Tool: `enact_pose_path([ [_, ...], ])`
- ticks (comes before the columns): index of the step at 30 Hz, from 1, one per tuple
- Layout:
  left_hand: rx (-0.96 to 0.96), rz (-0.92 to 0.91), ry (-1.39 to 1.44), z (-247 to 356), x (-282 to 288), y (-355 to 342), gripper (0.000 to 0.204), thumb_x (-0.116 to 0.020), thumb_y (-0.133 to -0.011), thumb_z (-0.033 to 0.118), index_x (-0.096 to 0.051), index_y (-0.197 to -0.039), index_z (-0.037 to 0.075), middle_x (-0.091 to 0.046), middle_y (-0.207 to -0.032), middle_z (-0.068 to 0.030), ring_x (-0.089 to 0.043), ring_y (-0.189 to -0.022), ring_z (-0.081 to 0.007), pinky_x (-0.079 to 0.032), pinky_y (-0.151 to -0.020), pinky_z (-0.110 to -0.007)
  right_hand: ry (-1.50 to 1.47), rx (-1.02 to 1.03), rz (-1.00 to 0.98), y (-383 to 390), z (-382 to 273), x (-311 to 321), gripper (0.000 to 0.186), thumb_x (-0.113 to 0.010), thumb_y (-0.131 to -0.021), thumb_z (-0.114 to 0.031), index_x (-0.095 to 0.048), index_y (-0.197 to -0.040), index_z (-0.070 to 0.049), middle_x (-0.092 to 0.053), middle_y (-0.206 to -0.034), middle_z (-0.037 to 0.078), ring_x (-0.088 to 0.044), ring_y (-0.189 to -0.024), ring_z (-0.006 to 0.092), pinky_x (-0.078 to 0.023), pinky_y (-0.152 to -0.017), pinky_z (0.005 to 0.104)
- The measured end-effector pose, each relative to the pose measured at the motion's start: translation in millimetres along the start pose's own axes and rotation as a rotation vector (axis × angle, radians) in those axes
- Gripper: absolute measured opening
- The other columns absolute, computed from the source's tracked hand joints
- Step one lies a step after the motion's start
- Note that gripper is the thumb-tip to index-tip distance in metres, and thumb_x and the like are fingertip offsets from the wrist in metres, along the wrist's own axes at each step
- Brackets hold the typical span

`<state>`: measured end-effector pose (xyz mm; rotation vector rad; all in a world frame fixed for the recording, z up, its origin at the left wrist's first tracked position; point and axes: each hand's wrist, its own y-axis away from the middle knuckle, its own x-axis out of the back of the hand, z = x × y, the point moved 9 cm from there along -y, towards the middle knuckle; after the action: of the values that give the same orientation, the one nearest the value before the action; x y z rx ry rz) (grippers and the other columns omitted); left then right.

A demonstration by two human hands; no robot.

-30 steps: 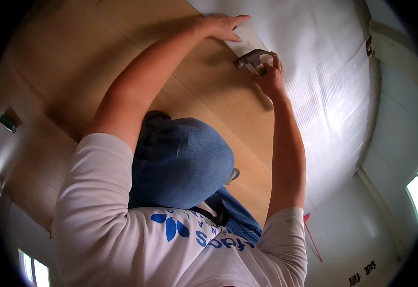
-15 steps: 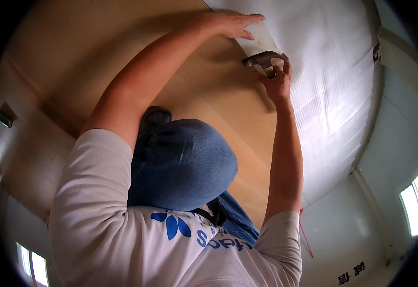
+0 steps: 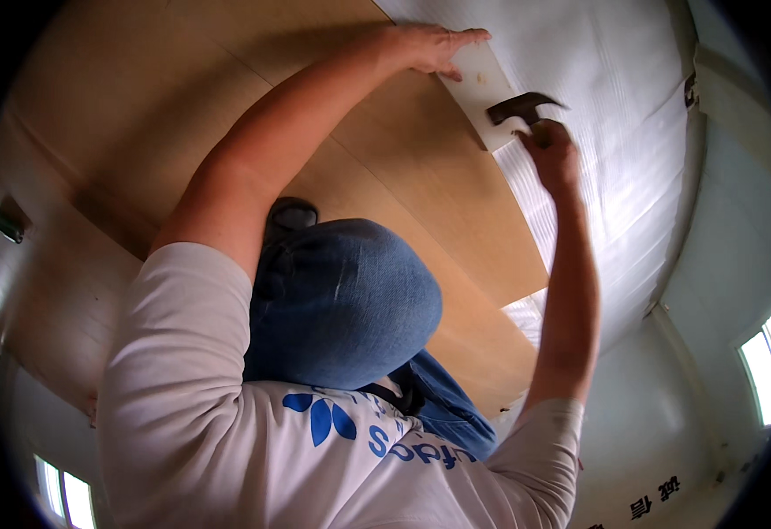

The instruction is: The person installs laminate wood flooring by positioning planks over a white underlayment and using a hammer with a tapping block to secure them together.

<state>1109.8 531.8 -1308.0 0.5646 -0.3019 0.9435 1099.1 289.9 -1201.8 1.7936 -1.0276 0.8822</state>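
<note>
A white tapping block [image 3: 484, 92] lies along the edge of the light-brown floor planks [image 3: 438, 163], beside the silvery underlay. My left hand [image 3: 438, 48] grips the block's far end, its fingers and thumb apart on either side. Closer to me, my right hand [image 3: 554, 157] is closed round a claw hammer [image 3: 525, 107]. The hammer's dark head is raised by the near end of the block, apart from it as far as I can see. Most of the handle is hidden in my fist.
Silvery foam underlay [image 3: 614, 167] spreads to the right as far as the pale wall [image 3: 729, 220]. My bent knee [image 3: 350, 300] in blue jeans is over the planks, with a dark shoe [image 3: 293, 214] behind it. A green object [image 3: 7, 226] lies at the far left.
My right hand has moved right with the hammer, away from the block, and the hammer's head has turned. My left hand stays at the block's far end.
</note>
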Motion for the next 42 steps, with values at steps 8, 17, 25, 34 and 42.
enact_pose_path([
  [8,-0.035,-0.068,-0.162,27.2,-8.6,12.2,0.1,-0.075,-0.087,0.039,-0.013,-0.16,0.012,-0.049,-0.147,-0.0261,-0.053,-0.131,-0.0403,-0.043,-0.11,-0.045,0.705,-0.312,0.054,-35.0,53.0,97.1,0.037,-0.054,-0.1,-0.047,-0.057,-0.127,-0.022,-0.073,-0.112,0.015,-0.068,-0.102,0.0415,-0.054,-0.086,0.0525],
  [17,0.0,-0.028,-0.18,24.6,-10.7,6.0,0.096,-0.074,-0.087,0.037,-0.016,-0.16,0.013,-0.058,-0.137,-0.0255,-0.059,-0.124,-0.0386,-0.047,-0.105,-0.045,0.869,-0.072,-0.041,-72.8,44.0,95.5,0.032,-0.049,-0.104,-0.04,-0.052,-0.133,-0.028,-0.072,-0.115,0.015,-0.068,-0.107,0.0411,-0.055,-0.085,0.0551],
  [25,-0.021,-0.01,-0.138,29.3,-13.1,2.1,0.095,-0.076,-0.085,0.036,-0.02,-0.159,0.014,-0.055,-0.137,-0.0313,-0.057,-0.126,-0.0391,-0.044,-0.108,-0.043,0.833,0.024,-0.283,-36.5,3.6,54.0,0.025,-0.062,-0.096,-0.033,-0.059,-0.116,-0.018,-0.072,-0.097,0.015,-0.069,-0.092,0.0391,-0.055,-0.079,0.0523],
  [34,-0.006,-0.054,-0.178,36.7,-29.3,-10.0,0.098,-0.077,-0.083,0.035,-0.02,-0.158,0.009,-0.049,-0.144,-0.0292,-0.051,-0.132,-0.0396,-0.041,-0.111,-0.041,0.815,0.143,-0.247,-31.5,29.0,55.2,0.026,-0.073,-0.089,-0.031,-0.066,-0.107,-0.013,-0.072,-0.097,0.012,-0.069,-0.094,0.0341,-0.054,-0.083,0.0472],
  [42,-0.052,0.006,-0.202,-6.1,-39.7,-29.0,0.096,-0.077,-0.084,0.038,-0.024,-0.156,0.003,-0.044,-0.15,-0.0284,-0.046,-0.138,-0.0376,-0.038,-0.114,-0.039,0.827,-0.018,-0.331,-45.4,18.3,34.0,0.026,-0.074,-0.089,-0.03,-0.068,-0.107,-0.013,-0.073,-0.096,0.012,-0.07,-0.093,0.0348,-0.055,-0.079,0.0476],
])
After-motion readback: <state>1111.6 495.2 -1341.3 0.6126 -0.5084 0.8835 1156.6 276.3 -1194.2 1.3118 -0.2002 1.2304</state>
